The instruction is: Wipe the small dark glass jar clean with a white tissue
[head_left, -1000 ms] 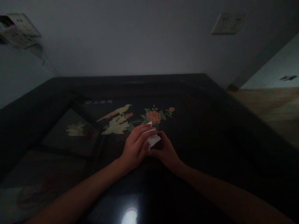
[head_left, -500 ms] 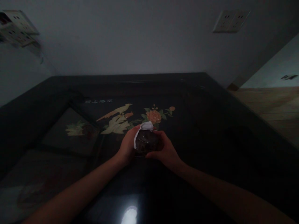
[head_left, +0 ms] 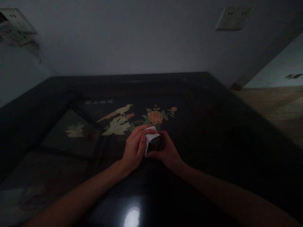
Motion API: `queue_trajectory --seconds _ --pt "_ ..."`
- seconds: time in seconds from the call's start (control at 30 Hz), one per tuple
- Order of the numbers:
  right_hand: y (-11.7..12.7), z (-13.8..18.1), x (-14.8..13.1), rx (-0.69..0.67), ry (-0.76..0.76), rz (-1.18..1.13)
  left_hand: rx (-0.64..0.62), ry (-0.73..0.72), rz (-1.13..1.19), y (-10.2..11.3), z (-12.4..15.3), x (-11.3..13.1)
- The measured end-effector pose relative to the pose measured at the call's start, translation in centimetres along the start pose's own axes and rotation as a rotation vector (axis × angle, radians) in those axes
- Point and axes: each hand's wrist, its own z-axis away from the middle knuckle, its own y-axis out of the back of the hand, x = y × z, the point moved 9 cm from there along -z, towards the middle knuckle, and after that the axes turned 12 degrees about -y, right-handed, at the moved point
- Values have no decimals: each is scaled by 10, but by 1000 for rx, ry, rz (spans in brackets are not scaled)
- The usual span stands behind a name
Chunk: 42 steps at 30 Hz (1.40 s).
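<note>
In the head view, a small dark, shiny, rounded object (head_left: 155, 142) is between my hands, just above or on the black table; the dim light hides its exact kind. My left hand (head_left: 137, 145) is closed on a white cloth or tissue (head_left: 151, 135), its fingers pressing it over the object's top and left side. My right hand (head_left: 167, 149) grips the object from the right, thumb in front and fingers behind. Much of the object is covered by the fingers and the white cloth.
The glossy black table (head_left: 203, 176) bears a picture of a bird (head_left: 118, 112) and an orange flower (head_left: 155, 117). A pale wall (head_left: 132, 37) stands behind it, with sockets (head_left: 235, 18) at right and a power strip (head_left: 15, 33) at left. Wooden floor (head_left: 279, 102) shows at right.
My left hand has come up and over to the right, pressing the white cloth across the dark object, which now shows less. My right hand keeps its grip, nearly still.
</note>
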Motion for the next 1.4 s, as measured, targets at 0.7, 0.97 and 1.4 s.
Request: queue_trajectory --seconds 0.7,0.97,1.4 --pt "-4 -1 7 -72 -30 -30 274 985 800 -31 41 -74" --pt "-4 -2 6 -71 -42 -30 450 1081 854 -33 52 -75" --pt "8 -2 -2 49 -12 -15 -76 -88 -65 -9 6 12"
